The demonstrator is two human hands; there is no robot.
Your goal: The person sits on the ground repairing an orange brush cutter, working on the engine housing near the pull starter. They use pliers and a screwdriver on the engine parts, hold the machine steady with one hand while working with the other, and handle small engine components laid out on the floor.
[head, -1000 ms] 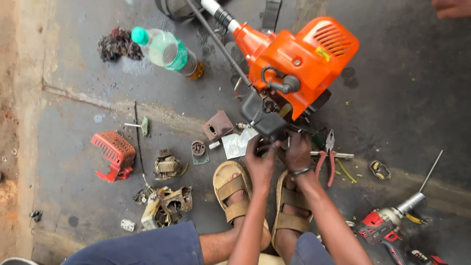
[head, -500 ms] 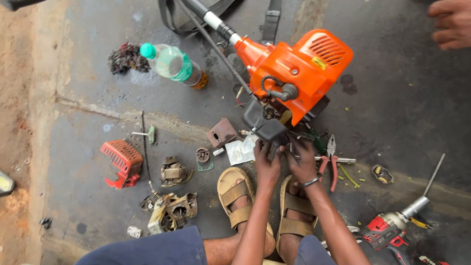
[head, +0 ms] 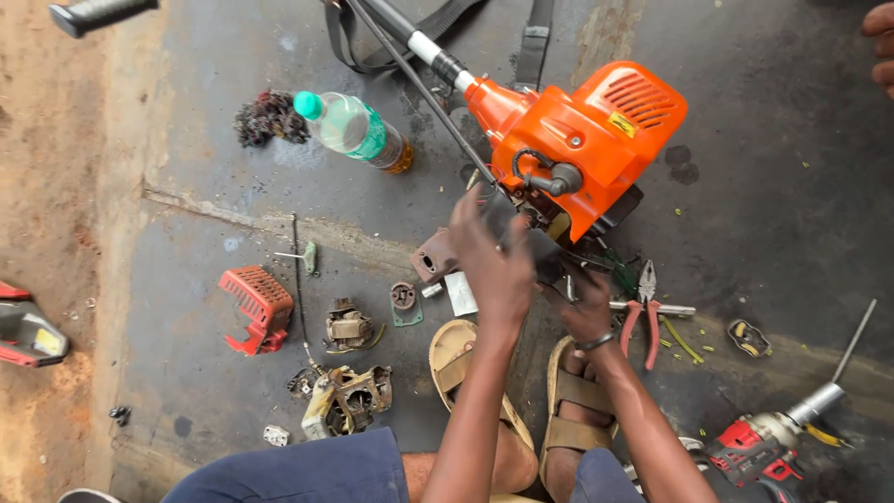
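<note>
An orange brush-cutter engine [head: 585, 140] lies on the dark concrete floor with its shaft running up and left. My left hand [head: 494, 256] is raised at the engine's lower left side, fingers curled on a dark part at its underside. My right hand [head: 585, 312] is lower and to the right, gripping the black base of the engine; a band is on that wrist. Both fingertips are partly hidden by the engine parts. My sandalled feet [head: 568, 410] rest just below.
Red-handled pliers [head: 641, 312], a red power drill [head: 773, 438], a green-capped plastic bottle [head: 358, 130], a red plastic cover [head: 253, 303], several small metal engine parts [head: 352, 391] and a brown block [head: 436, 261] lie around. Another person's hand [head: 880, 47] shows at top right.
The view has shifted closer over the engine. My left hand has risen from beside the right one up to the engine's lower left side. The right hand stays at the base.
</note>
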